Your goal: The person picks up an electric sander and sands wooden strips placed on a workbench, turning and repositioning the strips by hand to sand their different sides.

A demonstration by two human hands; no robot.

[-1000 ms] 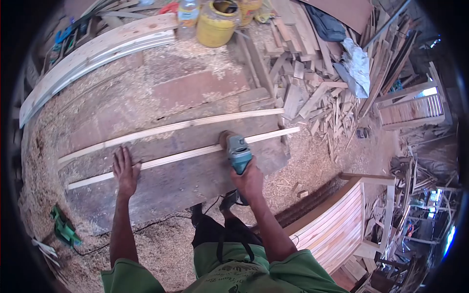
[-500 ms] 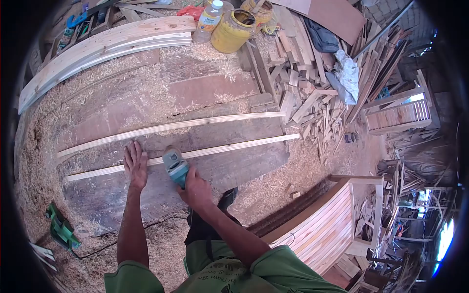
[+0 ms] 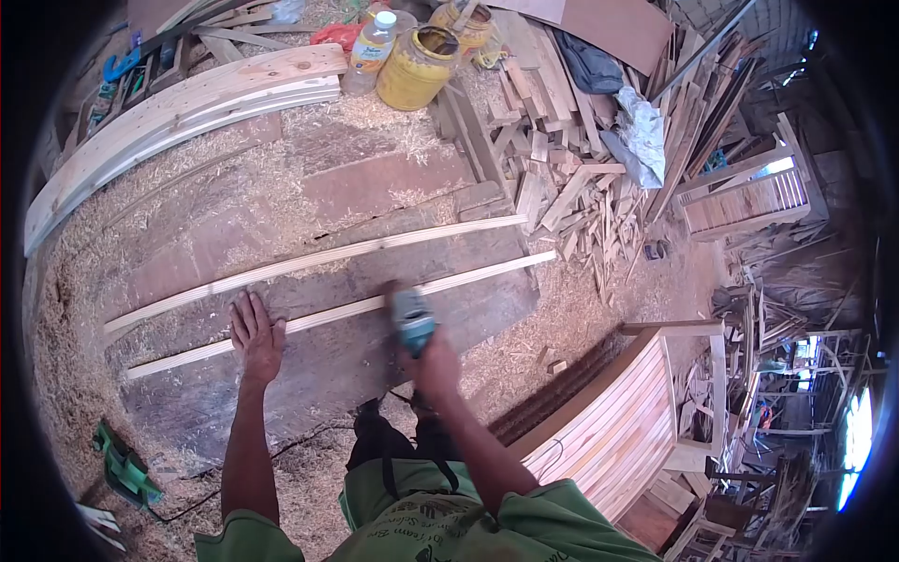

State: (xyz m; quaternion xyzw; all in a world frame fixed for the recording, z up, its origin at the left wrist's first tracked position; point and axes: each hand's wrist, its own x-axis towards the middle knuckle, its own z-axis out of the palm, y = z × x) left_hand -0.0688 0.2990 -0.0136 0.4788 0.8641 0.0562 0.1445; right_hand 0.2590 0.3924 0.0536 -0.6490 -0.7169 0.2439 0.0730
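Two long, thin wooden strips lie roughly parallel across a dusty work board [image 3: 206, 412]. My left hand [image 3: 257, 342] rests flat on the near strip [image 3: 487, 273], its fingers stretched towards the far strip [image 3: 375, 245]. In my right hand [image 3: 435, 370] is a teal and grey angle grinder [image 3: 412, 318], its head over the near strip right of the middle. Motion smears the tool and that hand, so I cannot tell whether the disc touches the wood.
A green power planer [image 3: 126, 473] sits in shavings at lower left. Stacked planks [image 3: 187, 108], a bottle [image 3: 371, 54] and a yellow container [image 3: 417, 70] stand at the back. Offcuts [image 3: 571, 187] pile up behind right; a slatted wooden piece [image 3: 609, 421] stands at right.
My right hand has carried the grinder rightwards along the near strip. My left hand stays on the strip, and the whole view has shifted slightly.
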